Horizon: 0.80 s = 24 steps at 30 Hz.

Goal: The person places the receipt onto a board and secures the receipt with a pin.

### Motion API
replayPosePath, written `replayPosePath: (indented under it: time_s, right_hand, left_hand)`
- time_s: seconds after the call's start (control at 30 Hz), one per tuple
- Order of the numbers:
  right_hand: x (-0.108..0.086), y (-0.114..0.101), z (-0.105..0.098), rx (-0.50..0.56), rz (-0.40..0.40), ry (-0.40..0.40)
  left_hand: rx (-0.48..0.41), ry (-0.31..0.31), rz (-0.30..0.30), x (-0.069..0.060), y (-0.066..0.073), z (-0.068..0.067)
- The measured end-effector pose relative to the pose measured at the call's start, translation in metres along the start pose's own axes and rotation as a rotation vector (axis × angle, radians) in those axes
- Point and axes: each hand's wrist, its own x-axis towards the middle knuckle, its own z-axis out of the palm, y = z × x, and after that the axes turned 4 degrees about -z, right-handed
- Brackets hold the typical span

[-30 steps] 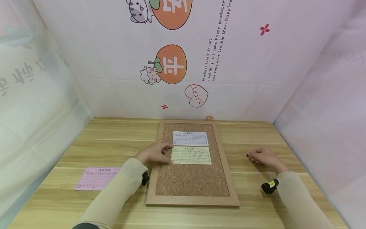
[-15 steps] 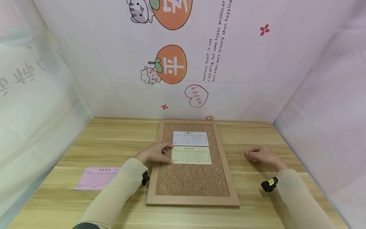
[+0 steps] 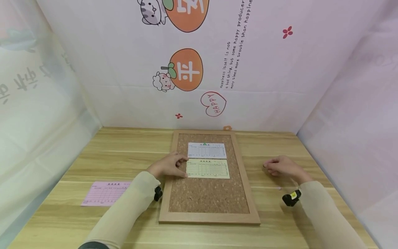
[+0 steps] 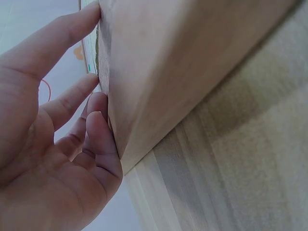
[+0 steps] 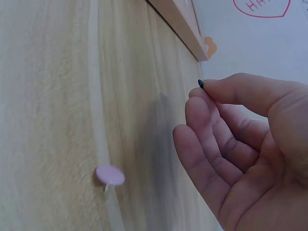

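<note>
On the framed corkboard, a yellow form slip lies just below a white form slip, which has a green thumbtack at its top edge. My left hand rests at the yellow slip's left side, thumb and index fingertip touching its corners. The left wrist view shows the other fingers loosely bent beside the frame. Right of the board, above the table, my right hand pinches a dark thumbtack between thumb and index finger; its point is hidden.
A pink thumbtack lies on the wooden table below my right hand. Left of the board is a pink form slip, partly covered by my left sleeve. A printed white cloth stands behind the table.
My right hand has shifted slightly left towards the board, carrying the dark thumbtack. The left hand and the slips stay where they were.
</note>
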Motion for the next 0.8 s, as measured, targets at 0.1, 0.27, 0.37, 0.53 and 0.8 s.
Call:
replayPosePath:
  time_s: [0.1,0.27,0.37,0.53,0.8]
  right_hand:
    - [0.003,-0.003,0.001,-0.001,-0.015,-0.009]
    - [0.007,-0.011,0.002,-0.007,-0.060,-0.036]
    - [0.009,-0.017,0.004,-0.010,-0.061,-0.046]
    - [0.013,-0.027,0.009,-0.002,-0.036,-0.056]
    - [0.025,-0.037,0.018,0.020,-0.083,-0.083]
  left_hand:
    - [0.004,0.000,0.000,0.000,0.000,0.000]
    - [0.012,0.002,0.006,0.001,0.000,0.000]
    - [0.008,0.000,0.008,0.001,-0.001,0.000]
    - [0.011,-0.001,0.009,0.001,-0.001,0.000]
    - [0.004,-0.002,0.005,0.001,-0.001,0.000]
